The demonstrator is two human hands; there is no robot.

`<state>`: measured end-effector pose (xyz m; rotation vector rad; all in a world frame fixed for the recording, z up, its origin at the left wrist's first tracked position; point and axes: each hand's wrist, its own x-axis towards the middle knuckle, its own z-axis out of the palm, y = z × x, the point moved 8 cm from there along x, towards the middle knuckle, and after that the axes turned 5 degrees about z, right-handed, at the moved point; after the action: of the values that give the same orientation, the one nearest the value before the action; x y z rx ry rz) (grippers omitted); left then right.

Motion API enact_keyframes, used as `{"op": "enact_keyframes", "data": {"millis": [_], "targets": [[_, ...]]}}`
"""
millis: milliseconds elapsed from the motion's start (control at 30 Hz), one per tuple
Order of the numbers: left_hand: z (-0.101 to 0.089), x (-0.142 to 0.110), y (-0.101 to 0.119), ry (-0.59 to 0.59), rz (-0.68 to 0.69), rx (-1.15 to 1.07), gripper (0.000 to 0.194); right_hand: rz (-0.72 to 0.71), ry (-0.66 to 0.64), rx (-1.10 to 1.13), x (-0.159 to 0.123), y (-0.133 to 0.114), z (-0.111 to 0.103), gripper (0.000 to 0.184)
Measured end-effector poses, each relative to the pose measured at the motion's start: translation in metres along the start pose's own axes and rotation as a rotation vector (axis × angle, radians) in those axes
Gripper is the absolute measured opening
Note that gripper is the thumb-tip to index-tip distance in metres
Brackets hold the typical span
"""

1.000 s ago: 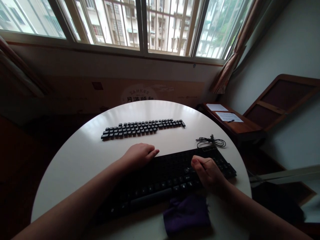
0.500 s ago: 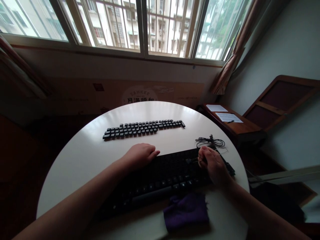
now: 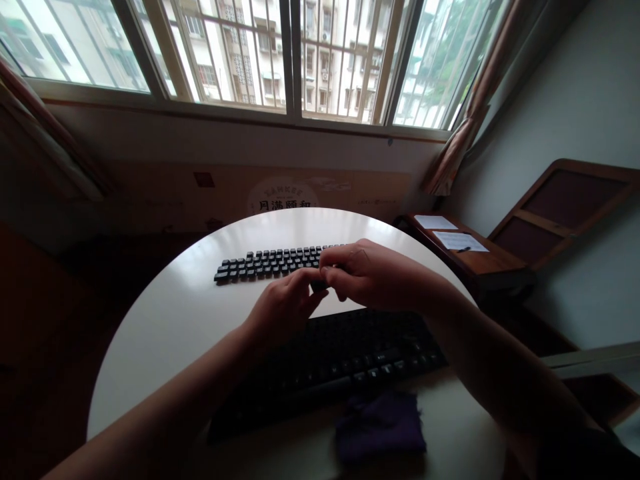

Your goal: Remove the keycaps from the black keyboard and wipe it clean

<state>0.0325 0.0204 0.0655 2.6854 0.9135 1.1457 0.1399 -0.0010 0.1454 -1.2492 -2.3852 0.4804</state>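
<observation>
Both hands are meeting above the middle of the round white table, between the black keyboard lying along the near edge and the rows of loose black keycaps laid out toward the far edge. The left hand is lying low over the table just past the keyboard's far side, its fingers stretched forward and lightly curled, the tips touching a small dark piece that looks like a single keycap, though it is too small and shadowed to be sure. The right hand is reaching across from the right, fingers bunched and curled, pinching that same dark piece from above at the spot where the two hands are touching. The right forearm is crossing over the right end of the keyboard. A purple cloth is sitting crumpled at the near edge, just in front of the keyboard. Beside the table on the right, papers are lying on a low wooden bench.
</observation>
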Motion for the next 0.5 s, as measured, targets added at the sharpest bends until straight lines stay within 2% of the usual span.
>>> {"op": "enact_keyframes", "data": {"millis": [100,200,400,433,500], "targets": [[-0.006,-0.002,-0.012,0.081,-0.107,-0.024,0.019,-0.003,0.058,-0.151,0.009,-0.009,0.0,0.023],[-0.006,-0.003,-0.022,0.098,-0.209,-0.078,0.018,0.013,0.115,-0.226,0.015,-0.005,0.001,0.027],[-0.008,-0.001,-0.034,0.135,-0.298,-0.125,0.018,0.123,0.249,-0.241,0.027,0.039,-0.02,0.062],[-0.008,-0.002,-0.035,0.134,-0.306,-0.123,0.018,0.114,0.263,-0.247,0.028,0.046,-0.024,0.06],[-0.004,-0.002,-0.038,0.113,-0.321,-0.129,0.018,0.051,0.25,-0.241,0.032,0.053,-0.025,0.045]]}}
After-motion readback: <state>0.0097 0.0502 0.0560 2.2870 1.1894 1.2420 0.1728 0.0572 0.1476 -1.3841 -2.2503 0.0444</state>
